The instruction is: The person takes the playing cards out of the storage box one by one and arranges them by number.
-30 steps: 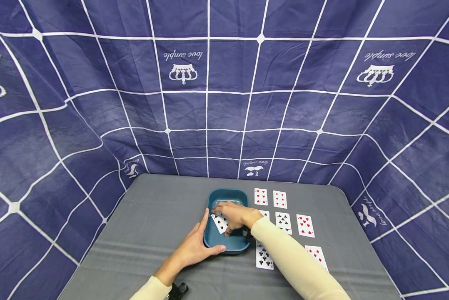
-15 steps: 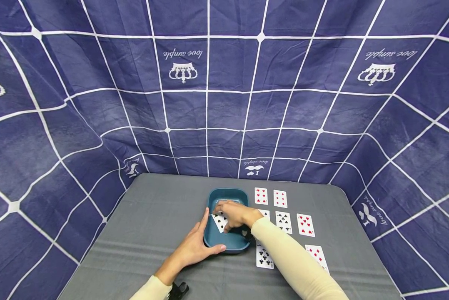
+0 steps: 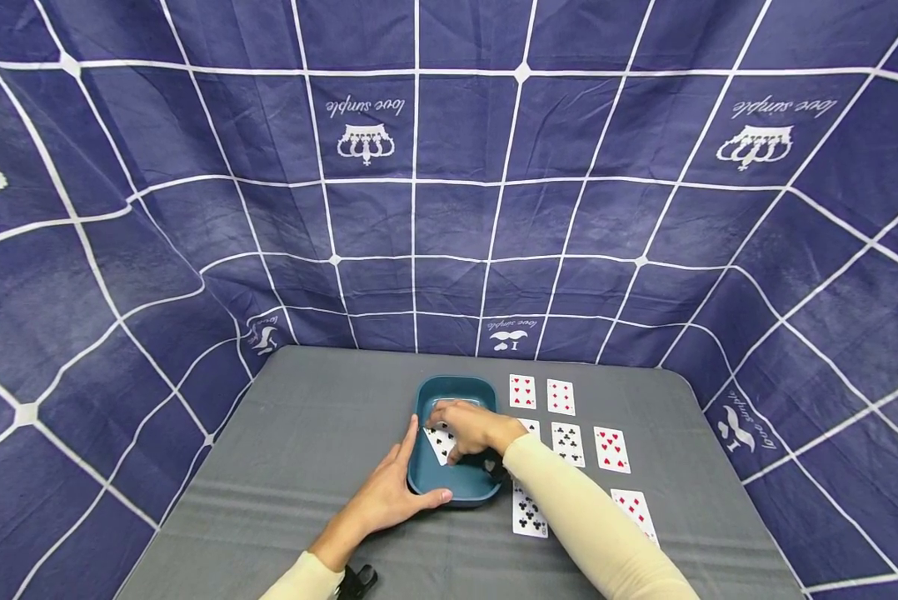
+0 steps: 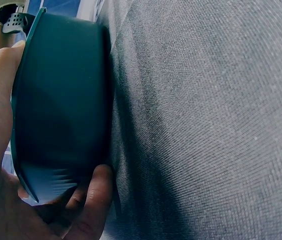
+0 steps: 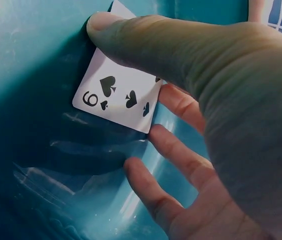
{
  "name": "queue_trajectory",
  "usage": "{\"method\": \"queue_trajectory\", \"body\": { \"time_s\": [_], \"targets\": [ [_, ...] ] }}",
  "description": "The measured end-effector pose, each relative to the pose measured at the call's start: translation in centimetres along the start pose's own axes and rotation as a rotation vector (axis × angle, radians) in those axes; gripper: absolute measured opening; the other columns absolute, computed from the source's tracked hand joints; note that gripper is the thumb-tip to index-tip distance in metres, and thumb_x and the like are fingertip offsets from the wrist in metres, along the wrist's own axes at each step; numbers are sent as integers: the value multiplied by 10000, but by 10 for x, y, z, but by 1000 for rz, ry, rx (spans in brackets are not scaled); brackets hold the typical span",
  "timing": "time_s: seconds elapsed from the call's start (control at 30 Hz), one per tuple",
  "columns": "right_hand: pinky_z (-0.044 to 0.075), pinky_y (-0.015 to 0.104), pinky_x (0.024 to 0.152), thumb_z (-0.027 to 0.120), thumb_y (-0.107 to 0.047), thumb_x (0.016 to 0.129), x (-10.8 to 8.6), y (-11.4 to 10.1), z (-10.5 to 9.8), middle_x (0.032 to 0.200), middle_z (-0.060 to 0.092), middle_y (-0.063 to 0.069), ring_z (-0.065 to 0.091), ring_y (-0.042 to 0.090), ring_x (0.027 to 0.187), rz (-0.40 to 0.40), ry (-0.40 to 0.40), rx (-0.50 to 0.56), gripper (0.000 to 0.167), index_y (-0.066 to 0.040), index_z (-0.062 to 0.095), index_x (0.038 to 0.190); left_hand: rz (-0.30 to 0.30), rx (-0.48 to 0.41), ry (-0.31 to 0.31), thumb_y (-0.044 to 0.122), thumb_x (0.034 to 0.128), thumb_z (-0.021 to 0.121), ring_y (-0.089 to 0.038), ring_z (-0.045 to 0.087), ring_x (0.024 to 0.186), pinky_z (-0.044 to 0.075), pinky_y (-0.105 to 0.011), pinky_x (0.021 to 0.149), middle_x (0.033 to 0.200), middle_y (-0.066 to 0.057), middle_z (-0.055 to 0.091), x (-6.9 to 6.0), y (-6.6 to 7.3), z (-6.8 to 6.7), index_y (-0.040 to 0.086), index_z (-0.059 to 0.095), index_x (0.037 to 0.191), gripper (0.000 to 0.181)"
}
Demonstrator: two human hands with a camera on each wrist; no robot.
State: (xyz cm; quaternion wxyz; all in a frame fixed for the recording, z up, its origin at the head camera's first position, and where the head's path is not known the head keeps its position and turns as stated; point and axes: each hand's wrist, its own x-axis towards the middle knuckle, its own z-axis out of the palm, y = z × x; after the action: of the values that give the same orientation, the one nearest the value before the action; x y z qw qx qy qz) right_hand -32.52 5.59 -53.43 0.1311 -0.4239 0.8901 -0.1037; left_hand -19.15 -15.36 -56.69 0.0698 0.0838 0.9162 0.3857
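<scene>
A teal plastic box (image 3: 460, 485) with rounded corners stands on the table. My left hand (image 3: 389, 496) holds its near left corner, thumb along the near rim and fingers against the left wall. Inside the box, my right hand (image 3: 473, 429) reaches over a white playing card (image 3: 440, 446) of spades. In the right wrist view the thumb and a finger grip opposite edges of that card (image 5: 118, 92), which lies aslant at the box floor. The rest of the card is hidden under the thumb. The left wrist view shows the box's outer wall (image 4: 61, 95) close to the hand.
Several face-up cards lie right of the box: hearts (image 3: 522, 392) and diamonds (image 3: 560, 398) at the back, clubs (image 3: 567, 445) and hearts (image 3: 611, 451) midway, clubs (image 3: 529, 517) and diamonds (image 3: 634, 512) nearer. The right sleeve (image 3: 584, 517) partly covers some. A blue grid curtain (image 3: 449, 217) surrounds the table.
The right thumb has drawn slightly inward, away from the near end of the box, along the spades card. The left hand and the box have stayed in place.
</scene>
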Motion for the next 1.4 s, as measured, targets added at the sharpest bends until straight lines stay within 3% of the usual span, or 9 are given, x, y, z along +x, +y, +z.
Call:
{"method": "queue_trajectory", "body": {
  "time_s": [0.2, 0.33, 0.47, 0.8, 1.4],
  "targets": [
    [551, 429, 1265, 1081, -250, 850, -2, 4, -3, 1548, 730, 37, 703, 256, 1440, -1, 20, 52, 693, -143, 775, 1462, -3, -13, -9, 689, 884, 960, -611, 465, 1650, 480, -802, 1237, 1812, -392, 397, 1, -1, 0, 244, 55, 1903, 1434],
    [586, 387, 1139, 1080, -243, 851, -5, 5, -6, 1495, 725, 32, 719, 234, 1302, -1, 44, 92, 600, -153, 778, 1362, -5, -24, -19, 684, 894, 956, -628, 422, 1672, 458, -827, 1241, 1826, -392, 373, 1, -2, 0, 249, 40, 1903, 1431],
    [582, 361, 1085, 1081, -237, 851, -10, 7, -11, 1441, 732, 25, 710, 226, 1241, -20, 76, 119, 539, -128, 781, 1285, -11, -25, -25, 688, 901, 950, -594, 465, 1655, 477, -805, 1235, 1818, -374, 400, 0, -3, 1, 262, 39, 1904, 1420],
    [553, 461, 1251, 1047, -235, 895, -28, 18, -29, 1544, 703, 66, 687, 293, 1447, -51, 124, 168, 450, -91, 814, 1252, -1, 11, -4, 701, 878, 960, -478, 597, 1542, 549, -706, 1197, 1735, -315, 526, 1, -3, 3, 231, 80, 1903, 1430],
    [553, 544, 1259, 1033, -219, 901, -66, 59, -56, 1531, 702, 102, 711, 350, 1426, -42, 234, 152, 424, -88, 842, 1256, -2, 21, 4, 714, 857, 968, -409, 646, 1460, 575, -663, 1164, 1652, -249, 600, 2, -3, 3, 235, 91, 1903, 1446]
  ]
}}
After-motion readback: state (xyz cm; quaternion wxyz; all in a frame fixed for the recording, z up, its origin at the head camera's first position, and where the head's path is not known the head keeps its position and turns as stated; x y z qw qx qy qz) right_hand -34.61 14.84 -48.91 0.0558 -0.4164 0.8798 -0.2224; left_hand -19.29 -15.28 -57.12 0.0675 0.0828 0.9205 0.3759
